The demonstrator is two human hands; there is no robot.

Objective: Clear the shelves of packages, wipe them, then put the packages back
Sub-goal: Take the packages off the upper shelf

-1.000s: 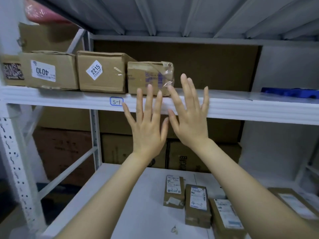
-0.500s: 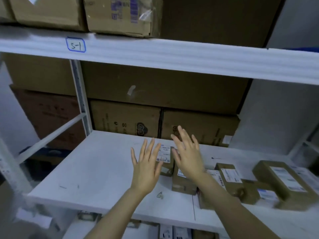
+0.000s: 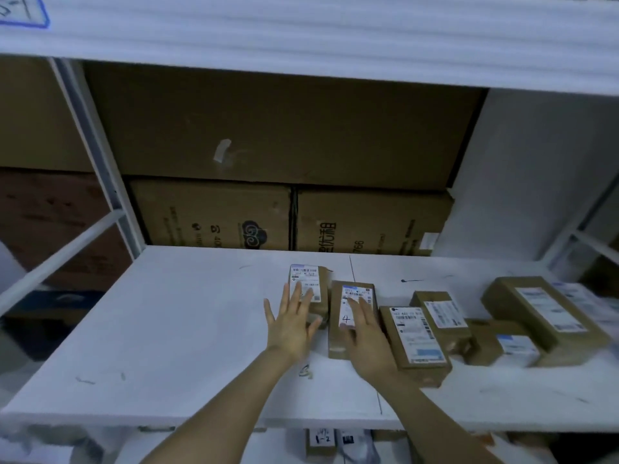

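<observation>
Hands both flat and open, gripping nothing: I see left hand (image 3: pixel 290 327) over the left box (image 3: pixel 306 274), right hand (image 3: pixel 365 338) over the 4 box (image 3: pixel 336 339) just beside it, both lengthwise away from me on shelf (image 3: pixel 184 329).

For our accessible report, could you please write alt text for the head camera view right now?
A person's two open hands reach onto a white shelf, the left hand over a small labelled package and the right hand over the package beside it. More labelled packages lie to the right; large cardboard boxes stand behind.
</observation>
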